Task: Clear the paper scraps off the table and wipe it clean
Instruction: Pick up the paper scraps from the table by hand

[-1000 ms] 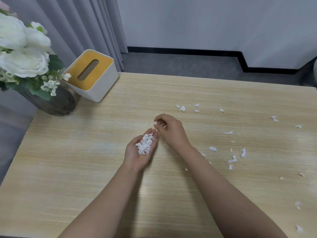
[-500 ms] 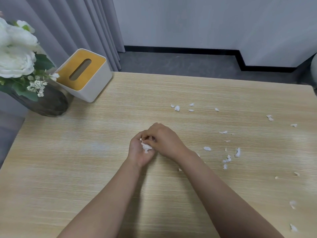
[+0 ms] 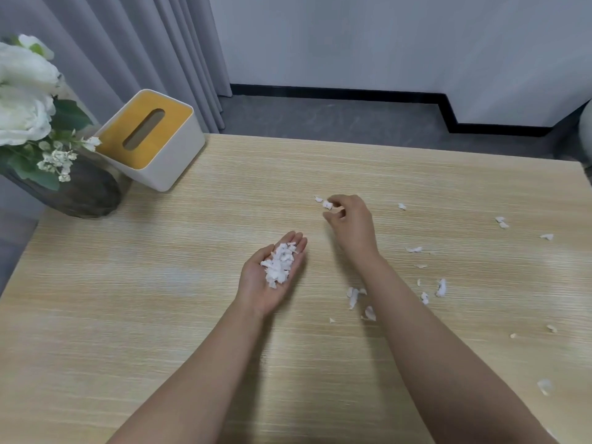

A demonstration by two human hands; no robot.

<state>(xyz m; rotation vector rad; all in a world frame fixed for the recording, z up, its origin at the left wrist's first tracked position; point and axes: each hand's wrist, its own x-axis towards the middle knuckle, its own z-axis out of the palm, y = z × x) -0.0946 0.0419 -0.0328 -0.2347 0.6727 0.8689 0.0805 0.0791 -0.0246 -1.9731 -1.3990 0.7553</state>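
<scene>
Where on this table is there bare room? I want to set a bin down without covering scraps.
Bare: the wide stretch of the table left of the left hand, in front of the vase and tissue box. Also the far strip beyond the right hand. Crowded: the right side, where loose scraps lie scattered toward the edge.

Left hand [image 3: 272, 277] cups scrap pile [image 3: 279, 263]; right hand [image 3: 350, 224] pinches scrap [image 3: 327, 205] on table [image 3: 128, 299].
</scene>
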